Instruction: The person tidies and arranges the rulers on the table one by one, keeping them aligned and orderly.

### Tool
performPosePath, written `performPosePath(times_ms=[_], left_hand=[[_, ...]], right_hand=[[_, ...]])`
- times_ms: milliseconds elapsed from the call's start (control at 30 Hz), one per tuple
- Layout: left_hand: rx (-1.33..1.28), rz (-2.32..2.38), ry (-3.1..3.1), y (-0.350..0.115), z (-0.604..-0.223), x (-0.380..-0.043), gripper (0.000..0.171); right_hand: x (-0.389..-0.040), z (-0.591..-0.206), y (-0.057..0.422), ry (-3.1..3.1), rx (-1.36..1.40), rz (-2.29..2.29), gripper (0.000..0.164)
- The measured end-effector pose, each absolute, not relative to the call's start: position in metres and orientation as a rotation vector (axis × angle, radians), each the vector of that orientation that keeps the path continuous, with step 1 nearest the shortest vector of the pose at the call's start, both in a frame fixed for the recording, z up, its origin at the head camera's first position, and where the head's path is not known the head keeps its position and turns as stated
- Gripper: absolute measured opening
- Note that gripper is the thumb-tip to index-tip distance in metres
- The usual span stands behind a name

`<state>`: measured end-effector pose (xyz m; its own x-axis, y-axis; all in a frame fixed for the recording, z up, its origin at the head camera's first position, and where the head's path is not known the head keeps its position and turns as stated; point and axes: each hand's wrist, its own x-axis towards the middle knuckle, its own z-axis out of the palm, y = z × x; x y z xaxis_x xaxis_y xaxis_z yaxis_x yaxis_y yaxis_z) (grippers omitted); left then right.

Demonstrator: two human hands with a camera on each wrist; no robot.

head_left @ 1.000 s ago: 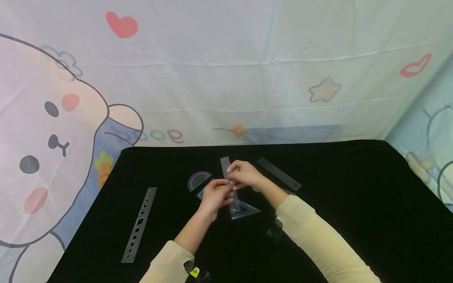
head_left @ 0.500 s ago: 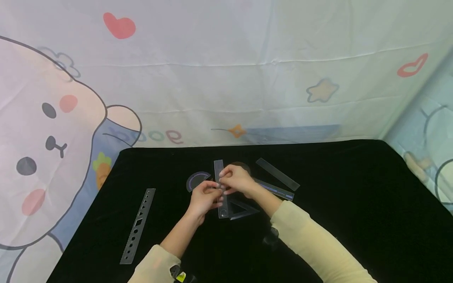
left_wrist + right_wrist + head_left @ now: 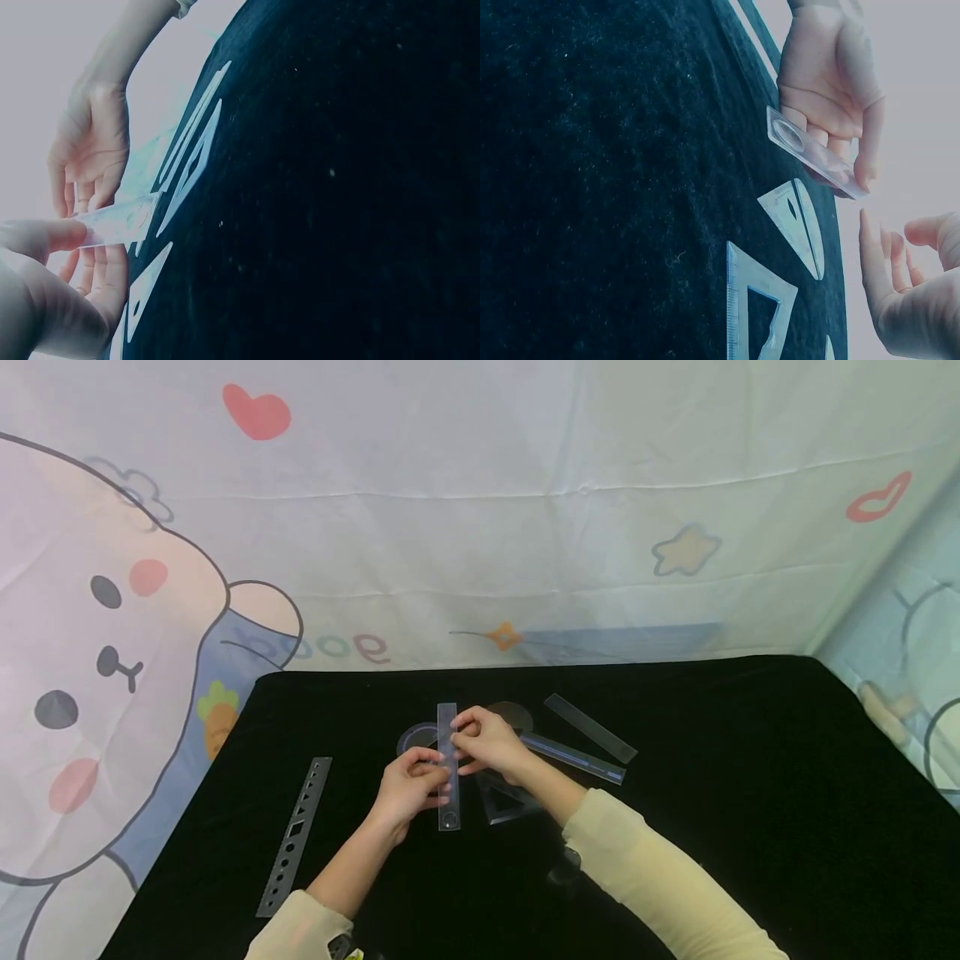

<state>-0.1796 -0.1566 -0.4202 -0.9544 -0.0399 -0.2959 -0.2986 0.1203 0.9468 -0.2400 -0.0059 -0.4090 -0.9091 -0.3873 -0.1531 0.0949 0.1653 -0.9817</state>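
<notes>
My left hand [image 3: 408,785] grips a clear straight ruler [image 3: 447,768] by its middle, thumb on top, and holds it just above the black cloth [image 3: 712,793]. The left wrist view shows that thumb [image 3: 41,236] pressing the ruler [image 3: 120,220]. My right hand [image 3: 487,743] is at the ruler's far half. In the right wrist view its fingers [image 3: 866,251] are spread and slightly apart from the ruler [image 3: 810,150], which the left hand [image 3: 825,67] holds. A clear triangle set square [image 3: 506,802] lies just right of the ruler.
A grey stencil ruler [image 3: 295,837] lies at the left of the cloth. A protractor [image 3: 414,737] sits behind my left hand. Two more straight rulers [image 3: 573,757] [image 3: 591,728] lie at an angle to the right. A printed fabric backdrop [image 3: 480,527] rises behind.
Both hands and the clear ruler have shifted left, off the triangle set square. The ruler now points almost straight away from me. A second ruler at the right has come into sight.
</notes>
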Motion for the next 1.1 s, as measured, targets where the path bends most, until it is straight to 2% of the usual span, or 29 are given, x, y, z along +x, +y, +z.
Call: performPosePath(times_ms=[300, 600, 867, 1100], left_hand=[[-0.295, 1.873, 2.195, -0.167, -0.417, -0.170, 0.028], [-0.248, 1.853, 2.211, -0.179, -0.418, -0.158, 0.027], [-0.208, 1.824, 2.240, -0.192, -0.423, -0.148, 0.026], [-0.215, 1.743, 2.301, -0.203, -0.420, -0.141, 0.024]], right_hand=[[-0.238, -0.407, -0.009, 2.008, -0.229, -1.908, 0.029], [-0.214, -0.388, -0.016, 1.987, -0.222, -1.989, 0.026], [-0.221, -0.421, -0.032, 1.958, -0.207, -2.017, 0.023], [-0.211, -0.423, -0.044, 1.962, -0.190, -2.018, 0.020]])
